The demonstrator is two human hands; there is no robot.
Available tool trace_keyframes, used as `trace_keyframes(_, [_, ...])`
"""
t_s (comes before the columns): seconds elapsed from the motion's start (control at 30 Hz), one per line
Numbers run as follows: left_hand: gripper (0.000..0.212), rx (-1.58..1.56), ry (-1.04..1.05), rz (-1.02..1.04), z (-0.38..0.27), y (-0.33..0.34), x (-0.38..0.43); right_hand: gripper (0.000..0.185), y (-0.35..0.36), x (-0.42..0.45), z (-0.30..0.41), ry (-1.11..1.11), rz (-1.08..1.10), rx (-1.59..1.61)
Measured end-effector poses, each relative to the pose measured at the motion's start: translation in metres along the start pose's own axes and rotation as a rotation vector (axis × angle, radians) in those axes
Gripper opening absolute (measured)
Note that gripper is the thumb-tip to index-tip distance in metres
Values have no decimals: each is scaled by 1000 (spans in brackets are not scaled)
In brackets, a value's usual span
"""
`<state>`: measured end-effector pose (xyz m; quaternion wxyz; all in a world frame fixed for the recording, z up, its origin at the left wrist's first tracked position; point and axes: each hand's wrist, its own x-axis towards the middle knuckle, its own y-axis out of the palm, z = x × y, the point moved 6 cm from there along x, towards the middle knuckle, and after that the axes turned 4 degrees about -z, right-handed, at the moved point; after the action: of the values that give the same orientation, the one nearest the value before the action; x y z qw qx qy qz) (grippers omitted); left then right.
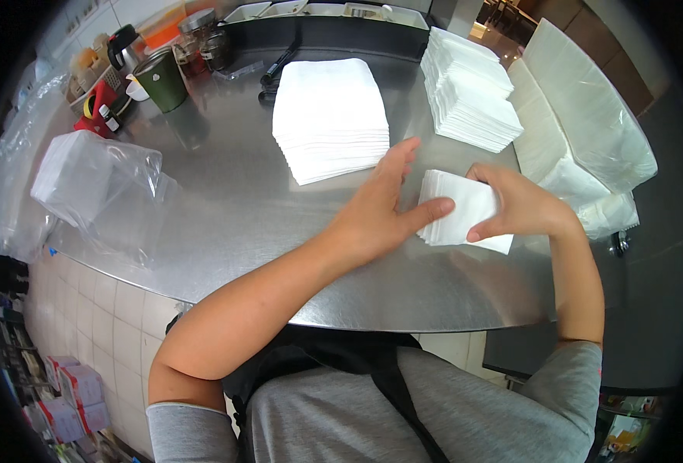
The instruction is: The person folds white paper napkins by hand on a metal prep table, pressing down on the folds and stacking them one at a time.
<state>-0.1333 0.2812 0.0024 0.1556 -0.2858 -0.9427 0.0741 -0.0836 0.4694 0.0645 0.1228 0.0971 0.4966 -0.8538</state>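
Note:
A small stack of folded white paper napkins is on the steel table in front of me. My right hand grips its right side, thumb on top near the lower edge. My left hand is at the stack's left side, fingers apart and pointing up, the thumb over the top napkin; whether the thumb presses on it I cannot tell. A larger fanned pile of white napkins lies just beyond my left hand. Another tall pile of folded napkins stands farther back at the right.
Plastic-wrapped napkins stand along the right edge. A clear bag with white napkins lies at the left. Behind it are a green cup, a red tape dispenser and jars. A black marker lies near the black tray holder.

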Motion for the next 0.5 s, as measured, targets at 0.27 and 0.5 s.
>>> trace_keyframes(0.27, [98,-168,-58,142,-26,10,-19,58,17,-60,43,-351,-579,-263])
trace_keyframes(0.5, [92,-107,82,39,-28,6,-34,50,40,-54,-23,-145,-414,593])
